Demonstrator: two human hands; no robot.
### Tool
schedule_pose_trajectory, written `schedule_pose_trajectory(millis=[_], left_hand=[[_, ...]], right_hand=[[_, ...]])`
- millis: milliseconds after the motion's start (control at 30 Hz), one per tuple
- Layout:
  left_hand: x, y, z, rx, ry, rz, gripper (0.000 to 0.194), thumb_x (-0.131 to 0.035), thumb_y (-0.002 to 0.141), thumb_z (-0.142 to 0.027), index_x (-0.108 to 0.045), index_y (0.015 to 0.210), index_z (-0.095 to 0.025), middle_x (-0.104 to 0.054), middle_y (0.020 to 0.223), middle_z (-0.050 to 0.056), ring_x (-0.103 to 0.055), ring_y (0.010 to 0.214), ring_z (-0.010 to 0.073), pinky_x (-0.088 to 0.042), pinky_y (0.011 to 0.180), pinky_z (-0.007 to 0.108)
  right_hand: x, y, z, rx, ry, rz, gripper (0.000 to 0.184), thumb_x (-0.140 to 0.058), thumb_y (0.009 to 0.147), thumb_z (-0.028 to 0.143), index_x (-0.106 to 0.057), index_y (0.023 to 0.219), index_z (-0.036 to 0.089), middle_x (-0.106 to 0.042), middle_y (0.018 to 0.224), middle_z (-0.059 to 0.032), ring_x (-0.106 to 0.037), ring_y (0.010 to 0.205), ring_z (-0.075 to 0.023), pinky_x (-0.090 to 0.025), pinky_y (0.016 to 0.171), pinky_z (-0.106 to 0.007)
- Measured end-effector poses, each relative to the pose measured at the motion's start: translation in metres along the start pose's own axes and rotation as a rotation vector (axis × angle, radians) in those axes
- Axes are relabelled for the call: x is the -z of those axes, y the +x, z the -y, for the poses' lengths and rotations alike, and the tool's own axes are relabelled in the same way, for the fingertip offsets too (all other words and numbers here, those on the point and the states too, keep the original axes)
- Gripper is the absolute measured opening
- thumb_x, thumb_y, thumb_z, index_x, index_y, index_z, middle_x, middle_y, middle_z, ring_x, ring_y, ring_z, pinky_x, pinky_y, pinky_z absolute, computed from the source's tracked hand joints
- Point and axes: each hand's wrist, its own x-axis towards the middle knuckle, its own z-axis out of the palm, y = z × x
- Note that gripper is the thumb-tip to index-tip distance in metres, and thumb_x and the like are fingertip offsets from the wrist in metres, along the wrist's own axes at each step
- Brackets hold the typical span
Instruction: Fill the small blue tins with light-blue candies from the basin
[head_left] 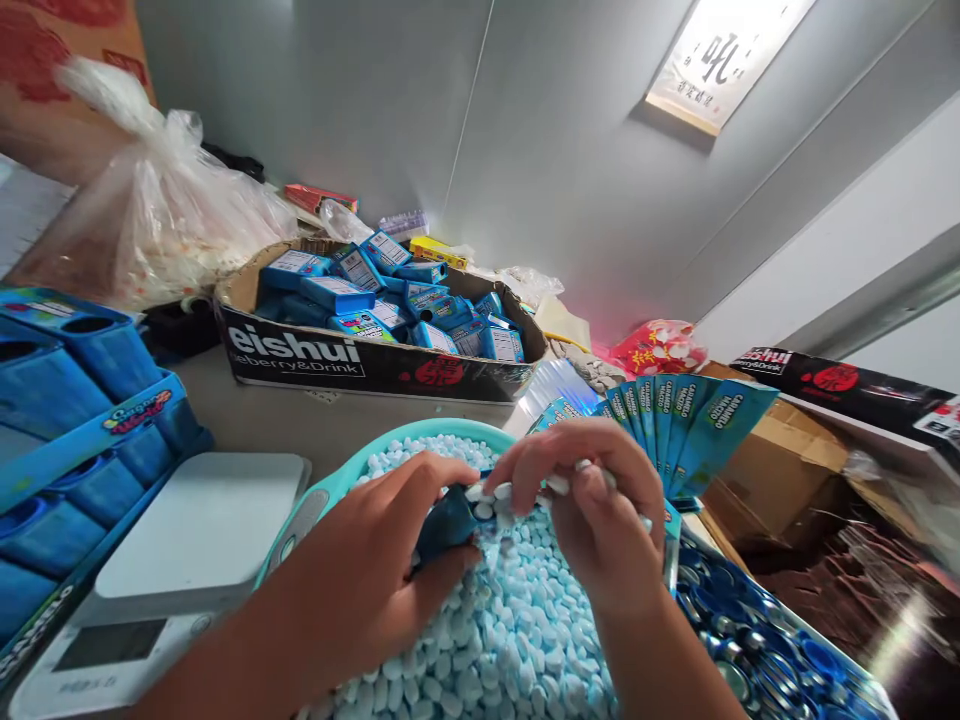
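A person's left hand (394, 530) grips a blue container (446, 522) on its side above a teal basin (427, 430) filled with pale blue candies (517, 600), while the right hand (600, 500) clutches white pieces at its mouth. Behind them, a black carton (375, 370) brims with blue boxes (337, 292). At left, a tray (127, 415) holds blue containers beside a white scale (202, 520); at right, a bin (847, 655) holds shiny blue-and-silver pieces (757, 635).

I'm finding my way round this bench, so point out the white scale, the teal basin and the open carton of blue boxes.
White scale (202, 520): head view, on its weighing plate.
Teal basin (442, 426): head view, on its far rim.
Open carton (382, 374): head view, on its black front wall.
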Motion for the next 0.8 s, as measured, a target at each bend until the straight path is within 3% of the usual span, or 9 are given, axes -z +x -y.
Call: schedule_pose_trajectory(millis=[100,267,400,500,600,700,800], left_hand=[[0.001,0.002,0.000,-0.025,-0.016,0.015,0.039,-0.062,0.096,-0.026,-0.044,0.130,-0.033,-0.068,0.124,0.000,-0.068,0.107,0.0185,-0.054,0.085,0.030],[0.000,0.002,0.002,-0.072,-0.026,0.009,0.037,-0.057,0.098,-0.021,-0.047,0.132,-0.032,-0.066,0.128,0.002,-0.067,0.112,0.0185,-0.054,0.092,0.030],[-0.001,0.002,0.004,-0.077,-0.003,0.019,0.040,-0.057,0.099,-0.023,-0.047,0.137,-0.032,-0.065,0.133,0.005,-0.068,0.113,0.0214,-0.055,0.091,0.032],[-0.001,0.002,0.004,-0.069,0.014,0.026,0.042,-0.057,0.100,-0.025,-0.047,0.140,-0.033,-0.063,0.137,0.005,-0.067,0.117,0.0227,-0.056,0.095,0.034],[-0.003,0.001,0.004,-0.063,0.022,0.014,0.039,-0.056,0.101,-0.027,-0.048,0.139,-0.033,-0.063,0.136,0.005,-0.067,0.118,0.0223,-0.056,0.095,0.033],[-0.004,0.000,0.004,-0.060,0.020,-0.011,0.040,-0.057,0.100,-0.028,-0.049,0.139,-0.033,-0.060,0.141,0.005,-0.063,0.124,0.0224,-0.054,0.100,0.034],[-0.005,0.000,0.005,-0.071,0.020,-0.028,0.042,-0.058,0.100,-0.026,-0.048,0.140,-0.033,-0.056,0.146,0.005,-0.059,0.132,0.0223,-0.052,0.107,0.034]], right_hand=[[0.001,0.000,0.003,0.028,0.055,-0.093,0.022,-0.057,0.104,0.037,-0.066,0.123,0.031,-0.070,0.071,0.0007,-0.067,0.064,-0.0206,-0.055,0.064,-0.040],[0.003,0.002,0.001,0.037,0.013,-0.107,0.030,-0.064,0.098,0.047,-0.063,0.125,0.033,-0.071,0.077,-0.0001,-0.067,0.066,-0.0206,-0.056,0.063,-0.038],[0.005,0.002,-0.001,0.009,-0.114,-0.154,0.027,-0.061,0.100,0.048,-0.067,0.119,0.030,-0.070,0.078,-0.0003,-0.058,0.060,-0.0162,-0.048,0.055,-0.032],[0.009,0.006,0.000,-0.045,-0.328,-0.162,0.023,-0.058,0.103,0.044,-0.072,0.108,0.027,-0.067,0.077,0.0001,-0.054,0.061,-0.0143,-0.041,0.055,-0.029],[0.013,0.012,0.000,-0.102,-0.601,0.009,0.016,-0.066,0.099,0.037,-0.074,0.095,0.024,-0.069,0.083,-0.0019,-0.060,0.074,-0.0161,-0.045,0.065,-0.031],[0.015,0.015,-0.001,-0.137,-0.684,0.209,0.019,-0.067,0.098,0.033,-0.074,0.085,0.021,-0.067,0.082,-0.0028,-0.061,0.076,-0.0166,-0.047,0.069,-0.032],[0.014,0.014,0.000,-0.083,-0.697,0.239,0.022,-0.064,0.100,0.031,-0.072,0.082,0.021,-0.064,0.079,-0.0024,-0.059,0.072,-0.0155,-0.046,0.065,-0.032]])
